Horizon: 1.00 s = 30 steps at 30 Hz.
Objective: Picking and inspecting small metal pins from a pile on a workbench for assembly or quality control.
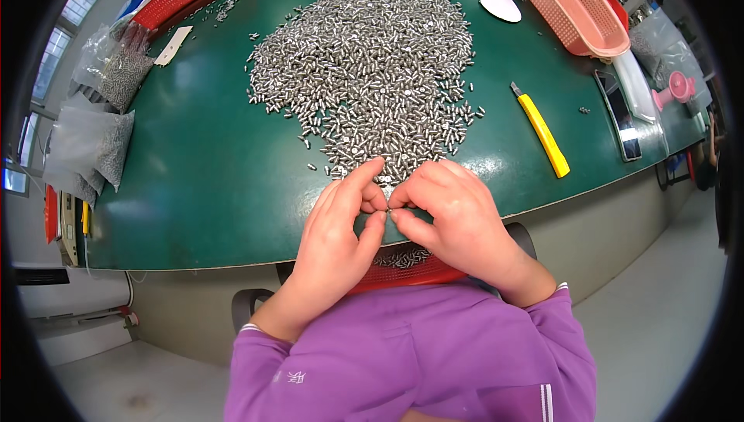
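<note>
Purple sleeves lowest in view; left hand (335, 228) and right hand (453, 217) meeting at near desk (209, 189) edge, fingers pinching one small metal pin (389, 210); few pins in red basket (407, 271) below, big pin heap (372, 65) unsorted beyond; yellow knife (541, 129) right

A heap of metal pins (372, 65) lies mid-table (209, 182), a utility knife (541, 129) to its right, bags (97, 139) left.

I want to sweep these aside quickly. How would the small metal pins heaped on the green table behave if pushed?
The small metal pins look short, round and shiny, so they would probably roll and scatter; strays already dot the green table. Singly they seem fiddly: both hands pinch at them with fingertips.
</note>
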Each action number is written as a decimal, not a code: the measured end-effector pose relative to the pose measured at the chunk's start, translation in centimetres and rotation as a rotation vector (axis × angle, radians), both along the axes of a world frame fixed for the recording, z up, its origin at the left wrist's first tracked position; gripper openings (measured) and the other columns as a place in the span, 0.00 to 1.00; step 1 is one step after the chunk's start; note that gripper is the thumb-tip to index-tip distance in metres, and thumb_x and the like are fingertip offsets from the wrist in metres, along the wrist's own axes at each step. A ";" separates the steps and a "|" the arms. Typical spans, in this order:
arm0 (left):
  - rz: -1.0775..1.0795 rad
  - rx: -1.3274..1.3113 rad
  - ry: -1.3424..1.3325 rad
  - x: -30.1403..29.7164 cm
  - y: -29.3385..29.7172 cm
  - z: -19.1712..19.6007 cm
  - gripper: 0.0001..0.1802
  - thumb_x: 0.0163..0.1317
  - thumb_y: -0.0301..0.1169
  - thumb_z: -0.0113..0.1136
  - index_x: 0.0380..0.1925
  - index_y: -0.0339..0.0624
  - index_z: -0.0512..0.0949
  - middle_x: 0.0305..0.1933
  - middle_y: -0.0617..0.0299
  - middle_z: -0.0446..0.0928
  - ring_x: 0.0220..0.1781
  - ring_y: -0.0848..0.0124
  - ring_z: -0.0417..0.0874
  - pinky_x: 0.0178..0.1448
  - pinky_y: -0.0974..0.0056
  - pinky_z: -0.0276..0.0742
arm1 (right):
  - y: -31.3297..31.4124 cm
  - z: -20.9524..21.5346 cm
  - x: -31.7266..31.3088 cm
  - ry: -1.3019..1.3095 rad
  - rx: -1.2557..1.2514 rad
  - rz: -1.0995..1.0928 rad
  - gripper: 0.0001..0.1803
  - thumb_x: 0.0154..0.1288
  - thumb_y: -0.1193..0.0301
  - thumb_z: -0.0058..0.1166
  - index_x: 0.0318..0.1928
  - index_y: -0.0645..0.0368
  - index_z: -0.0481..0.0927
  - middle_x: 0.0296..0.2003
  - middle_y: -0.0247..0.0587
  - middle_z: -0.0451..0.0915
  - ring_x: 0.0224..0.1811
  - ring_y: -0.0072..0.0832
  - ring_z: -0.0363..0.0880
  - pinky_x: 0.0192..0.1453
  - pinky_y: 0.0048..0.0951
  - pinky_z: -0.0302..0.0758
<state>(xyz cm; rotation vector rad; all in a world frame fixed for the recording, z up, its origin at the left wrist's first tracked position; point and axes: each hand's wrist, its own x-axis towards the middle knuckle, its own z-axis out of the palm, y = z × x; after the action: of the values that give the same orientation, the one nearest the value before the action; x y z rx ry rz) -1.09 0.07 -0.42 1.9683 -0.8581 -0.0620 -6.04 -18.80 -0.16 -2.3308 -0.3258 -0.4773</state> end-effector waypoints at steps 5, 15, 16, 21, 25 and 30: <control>0.014 0.015 -0.040 -0.2 0.0 0.3 0.35 0.58 0.12 0.63 0.68 0.35 0.70 0.41 0.56 0.79 0.43 0.60 0.80 0.49 0.56 0.79 | -0.1 -0.4 0.3 -0.013 0.027 0.031 0.08 0.55 0.75 0.69 0.34 0.56 0.82 0.32 0.36 0.80 0.36 0.38 0.79 0.42 0.40 0.75; 0.031 -0.033 -0.043 -0.1 0.1 -0.3 0.32 0.57 0.13 0.63 0.64 0.39 0.75 0.38 0.59 0.80 0.40 0.61 0.81 0.48 0.58 0.78 | 0.2 0.1 -0.1 0.012 0.007 0.020 0.08 0.55 0.75 0.69 0.34 0.56 0.82 0.35 0.37 0.78 0.39 0.39 0.78 0.44 0.40 0.75; 0.034 -0.037 -0.093 0.0 0.1 -0.5 0.31 0.57 0.13 0.63 0.63 0.40 0.76 0.37 0.60 0.81 0.40 0.62 0.81 0.48 0.58 0.78 | 0.3 0.1 -0.1 0.014 -0.007 0.015 0.08 0.55 0.74 0.69 0.35 0.56 0.82 0.36 0.38 0.78 0.40 0.40 0.78 0.44 0.40 0.75; 0.046 -0.032 -0.075 -0.1 0.1 -0.4 0.30 0.57 0.13 0.64 0.61 0.41 0.77 0.37 0.61 0.81 0.40 0.63 0.81 0.48 0.59 0.78 | 0.3 0.3 -0.4 0.016 -0.020 0.006 0.09 0.56 0.74 0.70 0.37 0.56 0.82 0.37 0.38 0.78 0.41 0.40 0.78 0.46 0.41 0.75; 0.051 -0.010 -0.039 -0.1 0.3 -0.2 0.29 0.57 0.15 0.66 0.61 0.40 0.77 0.38 0.61 0.82 0.41 0.64 0.82 0.47 0.59 0.79 | 0.3 0.1 -0.4 0.003 -0.019 0.019 0.09 0.57 0.74 0.69 0.37 0.56 0.82 0.38 0.38 0.78 0.41 0.41 0.77 0.46 0.41 0.75; 0.050 -0.011 -0.022 -0.2 0.2 0.0 0.29 0.58 0.14 0.66 0.62 0.40 0.77 0.39 0.62 0.83 0.41 0.67 0.82 0.48 0.62 0.79 | 0.2 -0.1 -0.3 -0.028 -0.011 0.043 0.08 0.59 0.76 0.66 0.38 0.58 0.79 0.37 0.40 0.77 0.41 0.42 0.77 0.46 0.42 0.75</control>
<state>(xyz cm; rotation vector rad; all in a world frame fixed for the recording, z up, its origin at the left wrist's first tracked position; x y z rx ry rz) -1.24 0.30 -0.41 1.9821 -0.8212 -0.0062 -6.37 -18.57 -0.24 -2.3247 -0.3922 -0.4883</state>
